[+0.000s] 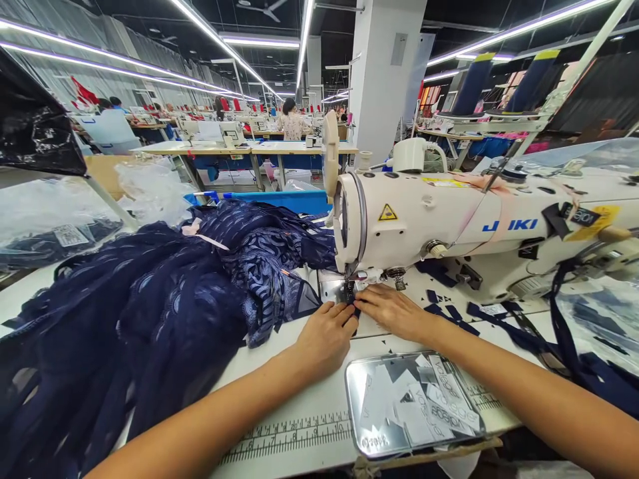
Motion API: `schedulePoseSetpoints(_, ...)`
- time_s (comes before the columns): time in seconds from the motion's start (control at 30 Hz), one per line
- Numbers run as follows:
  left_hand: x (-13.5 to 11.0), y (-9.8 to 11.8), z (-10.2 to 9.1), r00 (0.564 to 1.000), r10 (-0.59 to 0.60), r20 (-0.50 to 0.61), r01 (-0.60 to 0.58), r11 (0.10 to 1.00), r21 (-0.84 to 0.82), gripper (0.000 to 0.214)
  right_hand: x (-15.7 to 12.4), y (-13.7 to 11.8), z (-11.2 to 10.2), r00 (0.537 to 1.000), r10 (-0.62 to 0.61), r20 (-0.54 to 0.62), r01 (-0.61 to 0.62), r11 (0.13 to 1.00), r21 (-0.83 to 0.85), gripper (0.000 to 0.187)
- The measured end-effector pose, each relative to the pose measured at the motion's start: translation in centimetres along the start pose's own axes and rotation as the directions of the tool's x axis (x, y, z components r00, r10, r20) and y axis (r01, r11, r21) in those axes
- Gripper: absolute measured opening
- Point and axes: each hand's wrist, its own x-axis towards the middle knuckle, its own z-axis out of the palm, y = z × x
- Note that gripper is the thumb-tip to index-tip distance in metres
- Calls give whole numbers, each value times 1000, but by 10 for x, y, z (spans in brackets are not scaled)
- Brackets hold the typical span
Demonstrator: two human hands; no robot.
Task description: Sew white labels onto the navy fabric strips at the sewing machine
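Close in front of the presser foot (351, 283) of a white sewing machine (399, 213), my two hands meet over a small piece of dark navy fabric (355, 311). My left hand (327, 336) has its fingers curled together and pressed on that fabric. From the other side, my right hand (392, 311) pinches the fabric with its fingertips close to the needle area. Most of the piece is hidden under my fingers. A large heap of navy patterned garments (190, 299) lies to the left, its edge reaching the metal needle plate (332, 287).
A metal tray (359, 439) of printed white labels lies before my hands, over a printed ruler scale (294, 439). Navy scraps (452, 313) and strips are scattered on the right. Thread cones (472, 86) stand above the machine. A person (292, 123) sits farther back.
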Motion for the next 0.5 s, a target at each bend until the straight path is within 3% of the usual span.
schedulePoseSetpoints(0.17, 9, 0, 0, 999, -41, 24, 42, 999, -7, 26, 0, 8, 2, 991, 97, 93, -98, 995, 8, 29)
schedulePoseSetpoints(0.3, 14, 2, 3, 997, -72, -29, 72, 997, 17, 23, 2, 11, 2, 985, 120, 124, -122, 993, 9, 31)
schedulePoseSetpoints(0.5, 13, 3, 7, 994, -83, -77, 85, 996, 20, 22, 0, 12, 4, 989, 115, 88, -119, 992, 40, 32)
